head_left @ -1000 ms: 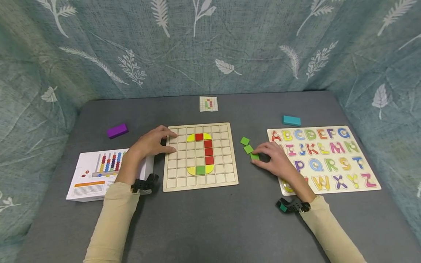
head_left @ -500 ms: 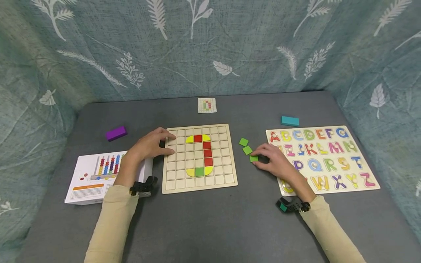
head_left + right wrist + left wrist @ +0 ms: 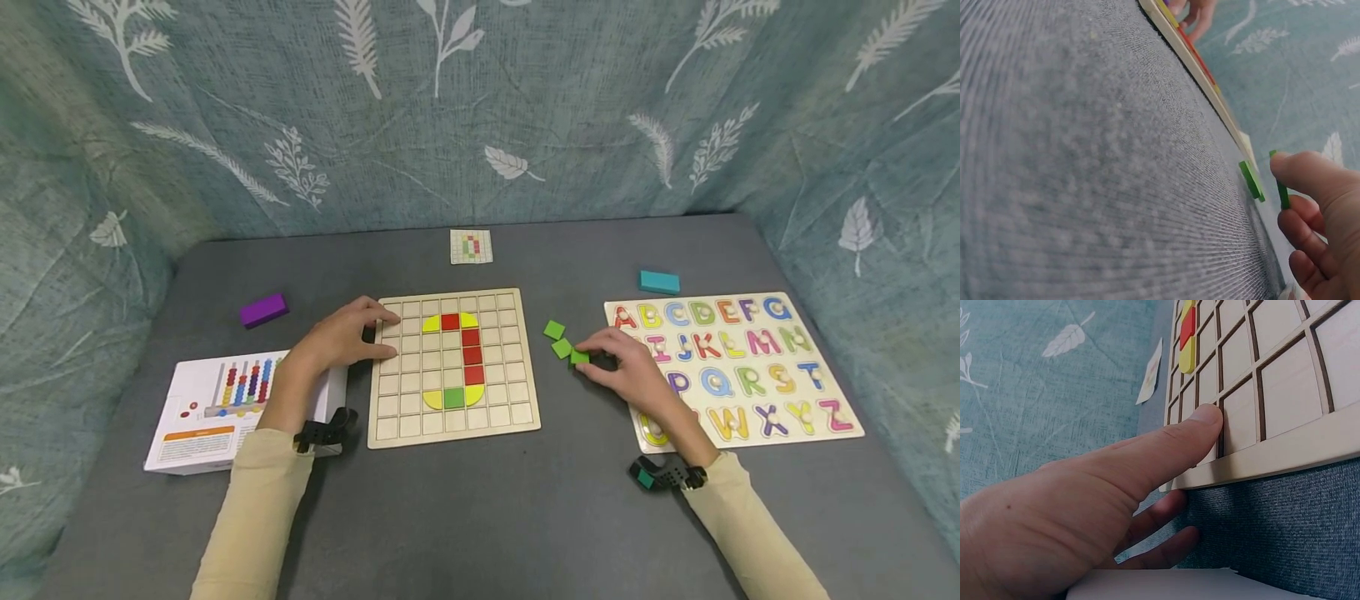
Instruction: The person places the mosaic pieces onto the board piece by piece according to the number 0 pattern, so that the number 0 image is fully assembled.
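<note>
A wooden grid board [image 3: 501, 423] lies in the middle of the table, with red, yellow and green pieces set in its cells as a partial ring. My left hand [image 3: 341, 336] rests at its left edge, thumb [image 3: 1200, 428] and a finger on the squares, the others loose beyond the edge. To the right of the board, my right hand [image 3: 626, 367] pinches a green square tile [image 3: 1282, 192] between thumb and fingers. The right wrist view shows this tile tilted and raised off the cloth. Two more green tiles [image 3: 554, 330] lie just beyond it.
An alphabet puzzle board [image 3: 750, 442] lies under the right forearm. A white box [image 3: 191, 396] with an abacus picture sits by the left arm. A small pattern card [image 3: 471, 247], a purple block [image 3: 264, 311] and a teal block [image 3: 659, 282] lie toward the back.
My right hand has raised the green tile from the table, and it now overlaps the neighbouring tile in the head view. My left hand stays on the board. The head view has tilted slightly.
</note>
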The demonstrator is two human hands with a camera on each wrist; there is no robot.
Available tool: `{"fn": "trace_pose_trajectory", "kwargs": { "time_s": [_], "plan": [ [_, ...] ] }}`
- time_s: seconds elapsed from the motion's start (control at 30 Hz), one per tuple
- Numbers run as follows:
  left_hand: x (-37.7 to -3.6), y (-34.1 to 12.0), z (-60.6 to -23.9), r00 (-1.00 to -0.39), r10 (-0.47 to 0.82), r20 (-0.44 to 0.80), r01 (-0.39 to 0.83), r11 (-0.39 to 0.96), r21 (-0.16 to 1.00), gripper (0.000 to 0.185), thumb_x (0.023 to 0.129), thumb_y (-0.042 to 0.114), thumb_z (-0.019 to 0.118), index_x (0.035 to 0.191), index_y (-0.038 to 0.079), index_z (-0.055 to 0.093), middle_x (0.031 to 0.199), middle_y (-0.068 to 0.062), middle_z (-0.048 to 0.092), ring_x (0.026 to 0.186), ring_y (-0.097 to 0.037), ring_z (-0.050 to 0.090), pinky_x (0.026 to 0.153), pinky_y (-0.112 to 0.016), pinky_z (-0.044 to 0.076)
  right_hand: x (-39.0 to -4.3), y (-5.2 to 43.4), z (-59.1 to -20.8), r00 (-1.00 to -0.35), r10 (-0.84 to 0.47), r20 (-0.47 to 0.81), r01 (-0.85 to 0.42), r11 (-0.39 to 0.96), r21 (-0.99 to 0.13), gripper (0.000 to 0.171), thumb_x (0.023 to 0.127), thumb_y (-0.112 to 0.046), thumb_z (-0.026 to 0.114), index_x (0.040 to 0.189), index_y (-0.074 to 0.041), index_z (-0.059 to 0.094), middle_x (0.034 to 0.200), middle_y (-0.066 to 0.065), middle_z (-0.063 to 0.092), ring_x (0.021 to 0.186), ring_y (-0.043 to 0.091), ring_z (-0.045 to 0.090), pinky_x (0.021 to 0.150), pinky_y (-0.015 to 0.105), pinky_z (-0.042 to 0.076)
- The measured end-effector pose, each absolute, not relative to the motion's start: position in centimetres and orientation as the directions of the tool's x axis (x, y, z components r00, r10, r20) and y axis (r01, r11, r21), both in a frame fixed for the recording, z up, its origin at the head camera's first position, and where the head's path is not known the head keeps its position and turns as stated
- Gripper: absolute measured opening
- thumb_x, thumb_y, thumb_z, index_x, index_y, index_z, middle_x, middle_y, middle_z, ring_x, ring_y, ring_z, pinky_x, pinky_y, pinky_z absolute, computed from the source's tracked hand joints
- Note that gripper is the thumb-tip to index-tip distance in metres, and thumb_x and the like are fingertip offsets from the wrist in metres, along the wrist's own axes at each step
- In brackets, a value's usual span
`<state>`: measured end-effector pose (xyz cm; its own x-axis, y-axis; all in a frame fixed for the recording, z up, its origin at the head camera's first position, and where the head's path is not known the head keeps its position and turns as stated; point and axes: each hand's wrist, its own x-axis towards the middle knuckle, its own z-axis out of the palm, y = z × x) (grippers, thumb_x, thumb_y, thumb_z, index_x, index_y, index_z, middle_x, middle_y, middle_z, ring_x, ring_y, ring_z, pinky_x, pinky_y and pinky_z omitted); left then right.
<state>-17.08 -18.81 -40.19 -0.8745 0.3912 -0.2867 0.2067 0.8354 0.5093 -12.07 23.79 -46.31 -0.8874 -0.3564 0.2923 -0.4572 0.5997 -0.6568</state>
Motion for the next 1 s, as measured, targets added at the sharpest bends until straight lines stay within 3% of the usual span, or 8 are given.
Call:
{"fn": "trace_pose_trajectory", "kwargs": {
  "time_s": [0.57, 0.8, 1.0],
  "plan": [
    [-17.1, -18.8, -40.4, -0.873, 0.383, -0.302, 0.192, 0.839, 0.509, 0.055, 0.087, 0.029, 0.073, 0.137, 0.011, 0.056, 0.134, -0.014, 0.046, 0.119, -0.033, 0.049, 0.097, -0.055, 0.042, -11.8, 23.4, -46.0, -0.889, -0.324, 0.322, -0.457, 0.590, -0.666, 0.022, 0.080, -0.013, 0.079, 0.101, -0.012, 0.075, 0.100, 0.002, 0.068, 0.092, 0.009, 0.060, 0.077, 0.019, 0.045],
    [-17.1, -18.9, -40.1, -0.878, 0.376, -0.296, 0.192, 0.843, 0.502, 0.055, 0.087, 0.027, 0.073, 0.137, 0.011, 0.056, 0.134, -0.014, 0.046, 0.119, -0.033, 0.050, 0.096, -0.055, 0.042, -11.9, 22.1, -45.0, -0.821, -0.376, 0.429, -0.570, 0.518, -0.637, 0.023, 0.076, -0.007, 0.081, 0.098, -0.009, 0.075, 0.096, 0.005, 0.068, 0.087, 0.015, 0.062, 0.072, 0.022, 0.047],
    [-17.1, -18.9, -40.1, -0.873, 0.385, -0.298, 0.198, 0.840, 0.505, 0.055, 0.087, 0.027, 0.072, 0.137, 0.011, 0.056, 0.135, -0.014, 0.046, 0.120, -0.033, 0.050, 0.097, -0.055, 0.042, -12.9, 19.8, -44.4, -0.796, -0.435, 0.422, -0.600, 0.468, -0.649, 0.022, 0.078, -0.009, 0.079, 0.100, -0.010, 0.074, 0.096, 0.004, 0.067, 0.083, 0.016, 0.062, 0.070, 0.026, 0.050]
  ]
}}
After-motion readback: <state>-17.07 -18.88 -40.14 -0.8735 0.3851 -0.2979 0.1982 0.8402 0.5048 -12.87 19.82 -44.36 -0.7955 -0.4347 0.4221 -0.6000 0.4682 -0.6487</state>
